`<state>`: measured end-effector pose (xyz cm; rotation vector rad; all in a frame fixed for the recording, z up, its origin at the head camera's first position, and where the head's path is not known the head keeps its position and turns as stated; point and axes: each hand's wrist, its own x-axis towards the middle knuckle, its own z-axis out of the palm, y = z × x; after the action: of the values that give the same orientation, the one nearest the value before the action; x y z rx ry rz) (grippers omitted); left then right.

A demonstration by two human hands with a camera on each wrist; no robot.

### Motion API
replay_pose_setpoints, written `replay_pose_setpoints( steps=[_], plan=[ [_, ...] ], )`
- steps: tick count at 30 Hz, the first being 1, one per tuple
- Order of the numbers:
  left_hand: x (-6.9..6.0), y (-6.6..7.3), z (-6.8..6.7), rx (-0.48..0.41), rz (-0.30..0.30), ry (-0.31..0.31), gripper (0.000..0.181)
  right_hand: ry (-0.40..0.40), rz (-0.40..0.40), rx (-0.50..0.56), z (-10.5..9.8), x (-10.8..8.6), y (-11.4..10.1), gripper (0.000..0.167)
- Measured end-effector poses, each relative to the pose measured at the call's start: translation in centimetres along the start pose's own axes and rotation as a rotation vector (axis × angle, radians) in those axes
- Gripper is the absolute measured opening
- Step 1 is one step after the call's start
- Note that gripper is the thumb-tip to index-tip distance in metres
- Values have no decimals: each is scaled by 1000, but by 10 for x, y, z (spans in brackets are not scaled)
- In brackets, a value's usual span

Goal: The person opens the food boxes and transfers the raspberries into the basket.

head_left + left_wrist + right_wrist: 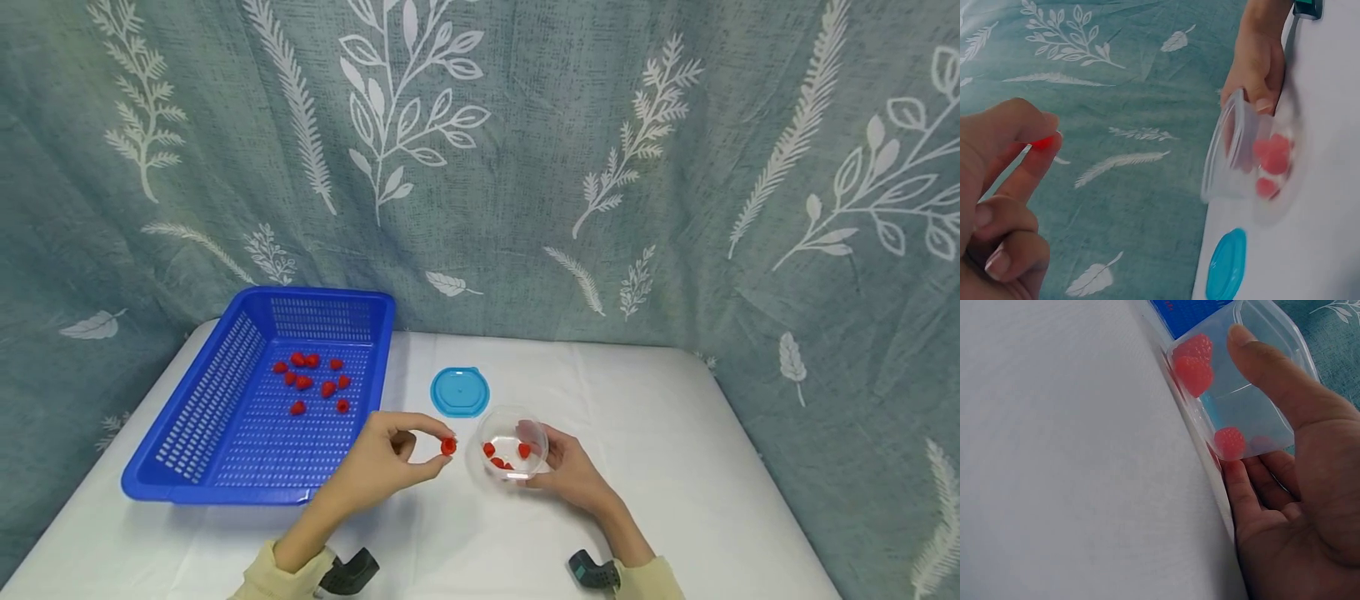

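Observation:
Between thumb and index finger my left hand pinches a single raspberry, just left of a clear round plastic container. In the left wrist view that raspberry is mostly covered by the fingertips. My right hand grips the container's right side, thumb in front and fingers behind, as the right wrist view shows. Several raspberries lie on the container's bottom. A blue perforated basket at the left holds several more raspberries, loosely spread over its floor.
A round light-blue lid lies flat on the white-covered table, behind the container and right of the basket. A green leaf-patterned curtain hangs along the table's back and sides. The basket's raised rim stands left of my left hand.

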<state>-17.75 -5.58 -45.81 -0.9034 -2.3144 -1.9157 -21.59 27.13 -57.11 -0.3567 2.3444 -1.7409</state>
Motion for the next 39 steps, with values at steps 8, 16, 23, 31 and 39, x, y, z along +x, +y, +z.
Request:
replay_pose_setpoints(
  steps=[8,16,23,31,39],
  plan=[
    [-8,14,-40,34,162,169,26,-5,-14,7,-2,1,-1,90],
    [9,16,-89,71,230,368,28,-2,-11,-1,-2,1,-1,90],
    [37,-21,-140,138,139,353,23,-2,-12,-6,-2,2,0,91],
    [42,-88,-178,299,-118,336,24,-8,-29,-9,-1,2,3,90],
    [39,-123,-182,364,-328,229,28,4,-7,-21,-1,1,3,88]
  ],
)
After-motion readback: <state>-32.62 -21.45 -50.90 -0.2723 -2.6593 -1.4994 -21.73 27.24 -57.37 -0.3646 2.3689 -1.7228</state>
